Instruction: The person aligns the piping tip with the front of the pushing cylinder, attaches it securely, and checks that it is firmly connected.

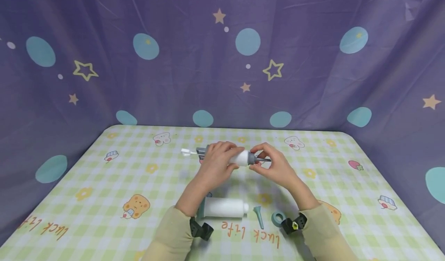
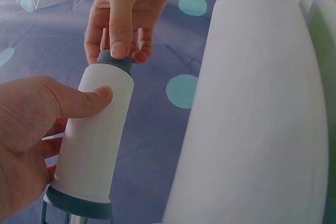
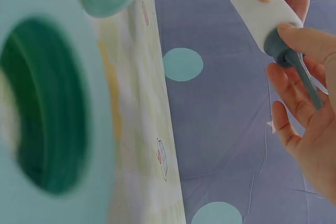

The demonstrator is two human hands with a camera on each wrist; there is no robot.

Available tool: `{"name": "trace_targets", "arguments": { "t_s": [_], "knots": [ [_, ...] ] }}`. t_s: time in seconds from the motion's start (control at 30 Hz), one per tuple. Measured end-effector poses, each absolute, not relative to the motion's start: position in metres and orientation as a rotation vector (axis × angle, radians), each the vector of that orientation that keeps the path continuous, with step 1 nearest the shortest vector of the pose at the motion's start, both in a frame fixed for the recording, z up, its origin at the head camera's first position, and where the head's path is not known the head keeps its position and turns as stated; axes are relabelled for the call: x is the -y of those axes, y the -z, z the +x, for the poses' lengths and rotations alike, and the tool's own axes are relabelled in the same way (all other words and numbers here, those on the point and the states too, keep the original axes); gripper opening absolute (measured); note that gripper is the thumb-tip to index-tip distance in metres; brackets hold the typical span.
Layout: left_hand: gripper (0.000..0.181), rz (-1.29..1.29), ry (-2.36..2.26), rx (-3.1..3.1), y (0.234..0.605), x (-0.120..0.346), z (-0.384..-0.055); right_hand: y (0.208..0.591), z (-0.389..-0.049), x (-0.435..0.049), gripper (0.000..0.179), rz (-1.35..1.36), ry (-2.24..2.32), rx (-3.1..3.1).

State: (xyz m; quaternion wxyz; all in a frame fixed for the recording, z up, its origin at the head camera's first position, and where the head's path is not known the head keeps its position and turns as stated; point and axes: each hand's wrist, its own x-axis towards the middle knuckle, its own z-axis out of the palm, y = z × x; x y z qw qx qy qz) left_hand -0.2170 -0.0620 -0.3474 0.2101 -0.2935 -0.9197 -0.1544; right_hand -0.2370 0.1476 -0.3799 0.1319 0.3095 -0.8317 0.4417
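Note:
Above the table, my left hand (image 1: 217, 160) grips the white barrel (image 1: 240, 159) of a syringe-like dispenser, its thumb lying along the side. The barrel lies across, with a grey-teal frame (image 1: 201, 151) and white plunger end (image 1: 186, 152) at the left. At the other end, my right hand (image 1: 278, 166) pinches the grey-teal collar (image 3: 274, 40) between thumb and fingers. A thin tapered nozzle (image 3: 304, 80) sticks out of that collar past the right palm. In the left wrist view, the right fingers partly cover the collar (image 2: 125, 64).
Below the hands, a second white barrel (image 1: 226, 207) lies on the checked tablecloth (image 1: 104, 199). To its right are a loose teal nozzle (image 1: 258, 216) and a teal ring (image 1: 274, 219), the ring close to the right wrist camera (image 1: 293, 224). A purple curtain (image 1: 194, 71) hangs behind.

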Motion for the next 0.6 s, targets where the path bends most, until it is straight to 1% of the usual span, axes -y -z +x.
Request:
{"name": "trace_targets", "arguments": {
  "t_s": [0.3,0.6],
  "knots": [
    [0.045,-0.827,0.408,2.554,0.3476,0.0611,-0.2173,0.3796,-0.2368,-0.1476,0.027,0.87,-1.239,2.443],
    [0.045,-0.823,0.407,2.56,0.3476,0.0615,-0.2173,0.3807,-0.2383,-0.1472,0.036,0.894,-1.248,2.451]
  ]
}}
